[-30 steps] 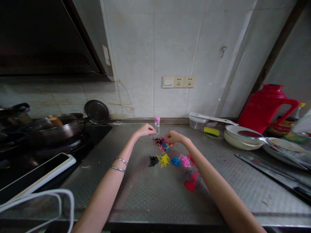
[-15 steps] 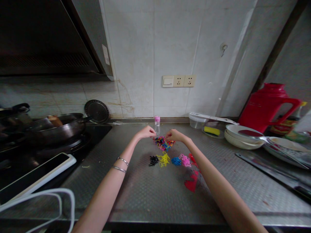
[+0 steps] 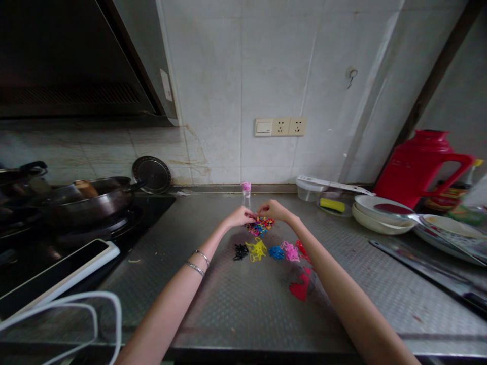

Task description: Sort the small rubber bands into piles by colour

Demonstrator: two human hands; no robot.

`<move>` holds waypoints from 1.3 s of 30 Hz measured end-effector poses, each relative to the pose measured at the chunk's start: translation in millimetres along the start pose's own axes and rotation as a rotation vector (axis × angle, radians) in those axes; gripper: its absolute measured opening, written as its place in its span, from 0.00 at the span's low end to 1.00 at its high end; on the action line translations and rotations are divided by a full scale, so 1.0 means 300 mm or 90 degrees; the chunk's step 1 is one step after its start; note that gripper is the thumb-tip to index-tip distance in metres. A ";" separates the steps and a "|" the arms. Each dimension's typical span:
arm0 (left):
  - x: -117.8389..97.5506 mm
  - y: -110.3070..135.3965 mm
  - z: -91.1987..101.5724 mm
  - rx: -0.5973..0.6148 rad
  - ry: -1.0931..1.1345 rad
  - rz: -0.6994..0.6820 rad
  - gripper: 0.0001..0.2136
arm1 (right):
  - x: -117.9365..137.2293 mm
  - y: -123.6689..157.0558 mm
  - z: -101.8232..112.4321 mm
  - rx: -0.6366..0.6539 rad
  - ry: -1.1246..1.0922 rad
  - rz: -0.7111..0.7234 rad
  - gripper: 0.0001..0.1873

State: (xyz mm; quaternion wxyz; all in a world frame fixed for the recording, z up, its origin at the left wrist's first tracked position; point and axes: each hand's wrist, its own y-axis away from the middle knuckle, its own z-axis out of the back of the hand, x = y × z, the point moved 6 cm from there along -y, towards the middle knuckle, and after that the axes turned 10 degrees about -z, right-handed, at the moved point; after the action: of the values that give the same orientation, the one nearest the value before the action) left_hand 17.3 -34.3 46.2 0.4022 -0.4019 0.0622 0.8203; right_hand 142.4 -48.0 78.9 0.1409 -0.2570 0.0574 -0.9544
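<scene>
A mixed pile of small coloured rubber bands [image 3: 261, 224] lies on the metal counter. My left hand [image 3: 240, 217] reaches its left edge, fingers pinched together at the bands. From the right, my right hand [image 3: 277, 209] bends over the back of the pile with its fingers closed. Whatever either hand pinches is too small to make out. In front are sorted heaps: black bands [image 3: 241, 251], yellow bands [image 3: 256, 249], blue bands [image 3: 276, 252], pink bands [image 3: 290, 251] and red bands [image 3: 303, 250], the last partly behind my right forearm. Behind stands a small clear bottle with a pink cap [image 3: 246, 187].
A clear bag with red shapes [image 3: 300, 290] lies beside my right forearm. To the right are a knife [image 3: 418, 271], stacked bowls [image 3: 380, 223], a yellow sponge [image 3: 332, 205] and a red thermos [image 3: 414, 170]. A pan [image 3: 95, 203] sits on the stove at left.
My left hand has moved right and slightly nearer, onto the left side of the mixed pile. My right hand has shifted only slightly. The sorted heaps look the same.
</scene>
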 end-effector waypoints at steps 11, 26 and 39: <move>0.016 0.002 0.025 -0.006 -0.004 -0.005 0.12 | 0.043 0.029 0.017 0.069 -0.016 -0.013 0.12; 0.054 0.030 0.101 -0.029 -0.159 -0.001 0.11 | 0.027 0.109 -0.013 0.061 -0.057 0.005 0.14; 0.120 0.057 0.092 0.002 -0.186 0.033 0.12 | -0.184 0.124 0.074 -0.148 0.002 -0.077 0.15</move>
State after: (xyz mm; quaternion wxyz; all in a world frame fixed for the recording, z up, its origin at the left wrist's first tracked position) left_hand -24.3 -12.0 35.4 0.3863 -0.2759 0.0150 0.8800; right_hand 208.2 -67.7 65.1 0.0522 -0.2731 0.1518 -0.9485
